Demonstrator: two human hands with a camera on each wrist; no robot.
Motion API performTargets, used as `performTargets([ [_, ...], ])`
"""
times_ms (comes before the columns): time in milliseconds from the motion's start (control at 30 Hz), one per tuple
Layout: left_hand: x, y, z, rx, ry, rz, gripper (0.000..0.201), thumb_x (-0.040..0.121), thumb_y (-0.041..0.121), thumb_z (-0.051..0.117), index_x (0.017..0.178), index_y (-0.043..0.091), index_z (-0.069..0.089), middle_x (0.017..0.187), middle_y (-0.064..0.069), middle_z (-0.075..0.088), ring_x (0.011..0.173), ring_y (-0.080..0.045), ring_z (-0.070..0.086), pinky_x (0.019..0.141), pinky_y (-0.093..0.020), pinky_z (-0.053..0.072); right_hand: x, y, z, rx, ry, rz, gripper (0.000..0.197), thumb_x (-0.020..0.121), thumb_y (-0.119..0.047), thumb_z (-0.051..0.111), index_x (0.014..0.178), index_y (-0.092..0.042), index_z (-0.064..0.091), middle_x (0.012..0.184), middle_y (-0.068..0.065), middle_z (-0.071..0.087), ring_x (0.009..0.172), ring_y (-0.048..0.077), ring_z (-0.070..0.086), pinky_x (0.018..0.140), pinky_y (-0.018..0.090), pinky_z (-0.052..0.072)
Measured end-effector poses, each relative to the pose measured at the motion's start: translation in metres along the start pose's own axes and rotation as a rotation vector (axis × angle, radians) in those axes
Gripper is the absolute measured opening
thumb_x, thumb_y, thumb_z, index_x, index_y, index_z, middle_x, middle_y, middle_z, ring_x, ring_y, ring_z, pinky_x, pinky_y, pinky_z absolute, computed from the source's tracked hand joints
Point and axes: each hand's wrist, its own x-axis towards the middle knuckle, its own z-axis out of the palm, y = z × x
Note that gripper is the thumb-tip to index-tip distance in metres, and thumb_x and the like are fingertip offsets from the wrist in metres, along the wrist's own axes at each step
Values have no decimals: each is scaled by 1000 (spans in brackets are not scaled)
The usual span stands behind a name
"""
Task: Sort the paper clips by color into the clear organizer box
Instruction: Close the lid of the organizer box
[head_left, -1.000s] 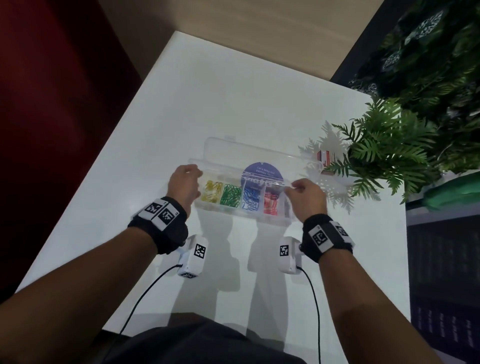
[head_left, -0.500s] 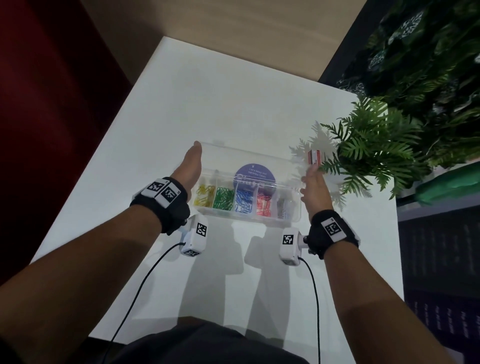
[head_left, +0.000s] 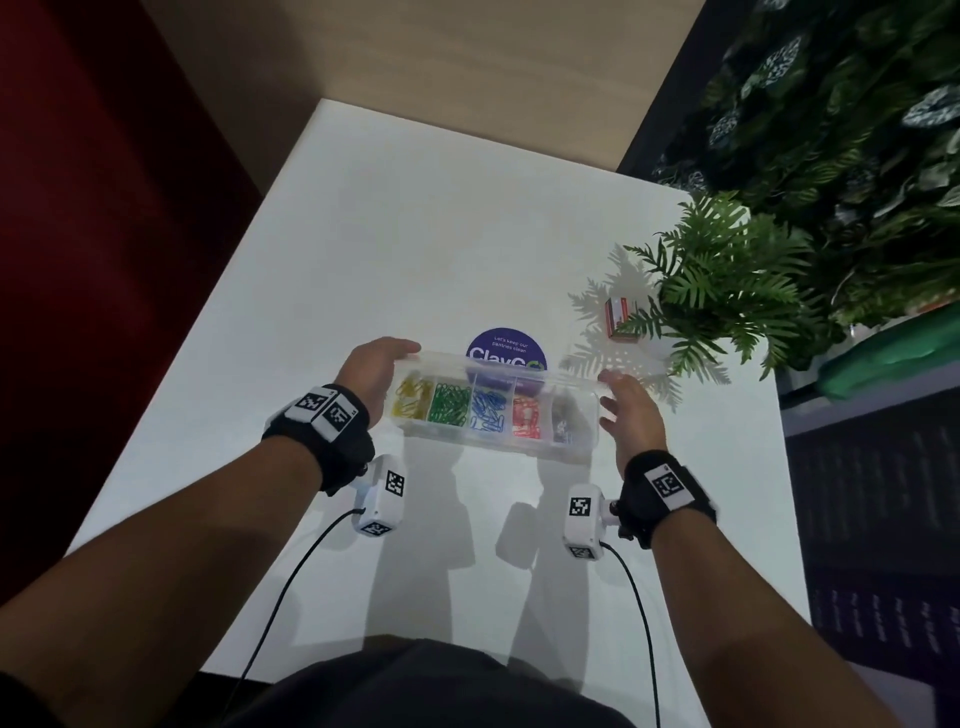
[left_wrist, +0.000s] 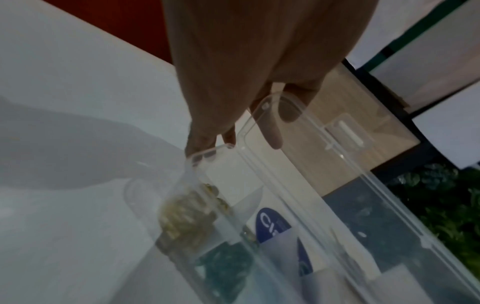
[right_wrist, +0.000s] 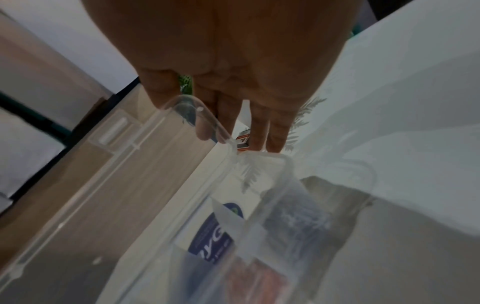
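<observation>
The clear organizer box (head_left: 488, 448) sits on the white table with yellow clips (head_left: 410, 397), green clips (head_left: 451, 402), blue clips (head_left: 488, 408) and red clips (head_left: 527, 415) each in their own compartment. The rightmost compartment (head_left: 566, 423) holds darker clips that are hard to make out. The hinged clear lid (head_left: 509, 368) stands raised, tilted over the box. My left hand (head_left: 374, 369) pinches the lid's left corner (left_wrist: 272, 102). At the right corner (right_wrist: 192, 105) my right hand (head_left: 626, 410) pinches it the same way, a finger showing through the plastic.
A round purple sticker (head_left: 506, 343) lies on the table just behind the box. A small red-and-white box (head_left: 618, 319) stands under a potted fern (head_left: 727, 291) at the right. The table edge runs close on the right and left.
Both hands left the box's front, went to its ends and took the lid's corners. The lid, lying open behind the box, has swung up and tilts forward over the compartments.
</observation>
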Motion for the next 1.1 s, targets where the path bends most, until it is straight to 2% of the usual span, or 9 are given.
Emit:
performTargets([
  [67, 0, -11, -5, 158, -38, 88, 26, 93, 3, 46, 103, 13, 68, 113, -2, 58, 109, -21, 47, 85, -27, 36, -7, 11, -5, -210, -47, -64, 17, 88, -21, 53, 101, -24, 63, 123, -10, 57, 115, 18, 52, 98, 34, 41],
  [133, 4, -24, -13, 400, -76, 170, 38, 92, 0, 45, 119, 18, 66, 136, -4, 51, 123, -20, 47, 98, -27, 38, -17, 26, -9, -478, -86, -130, 28, 92, -14, 52, 118, -22, 58, 140, -9, 48, 114, 16, 52, 92, 24, 37],
  [233, 7, -43, -23, 795, -65, 261, 38, 96, 12, 51, 128, 32, 59, 156, -7, 27, 142, -24, 28, 116, -37, 24, -25, 39, -9, -697, -99, -242, 39, 94, -12, 53, 132, -19, 50, 148, -5, 41, 124, 23, 49, 95, 21, 34],
  [300, 3, -50, -22, 1015, 9, 339, 37, 97, 17, 52, 131, 33, 57, 158, -2, 21, 143, -25, 21, 114, -39, 25, -24, 38, -6, -812, -86, -256, 34, 94, -11, 52, 128, -17, 53, 151, -5, 36, 128, 26, 42, 102, 28, 35],
  [400, -6, -51, -15, 1274, 82, 555, 40, 93, 9, 55, 128, 26, 60, 156, -3, 26, 140, -28, 22, 105, -43, 29, -25, 34, 0, -1147, -89, -402, 29, 92, -7, 48, 120, -13, 58, 149, 4, 37, 127, 33, 36, 103, 41, 37],
  [500, -10, -51, -9, 1391, 0, 632, 54, 84, 0, 58, 132, 25, 56, 153, -4, 32, 140, -25, 26, 105, -38, 28, -34, 35, 5, -1195, -176, -494, 31, 90, -3, 48, 120, -7, 57, 144, 12, 42, 129, 33, 36, 106, 39, 34],
  [667, -15, -54, -9, 1438, -126, 554, 48, 100, 19, 43, 147, 27, 37, 160, -3, 17, 147, -23, 15, 115, -35, 19, -41, 34, 2, -1146, -257, -371, 42, 95, -28, 53, 133, -11, 47, 155, 4, 28, 142, 26, 21, 115, 35, 18],
  [800, -10, -55, -17, 1469, -185, 502, 63, 92, 38, 60, 148, 33, 31, 162, 3, 10, 148, -17, 10, 115, -36, 23, -42, 30, 8, -1231, -232, -388, 42, 90, -28, 59, 129, -16, 49, 151, 4, 33, 136, 26, 27, 109, 36, 30],
  [1100, -12, -61, -16, 1520, -124, 611, 60, 92, 12, 58, 146, 27, 36, 160, -2, 19, 146, -21, 21, 103, -39, 39, -41, 38, 19, -1445, -175, -469, 37, 86, -14, 58, 121, -14, 48, 129, 7, 46, 118, 30, 40, 85, 39, 48],
])
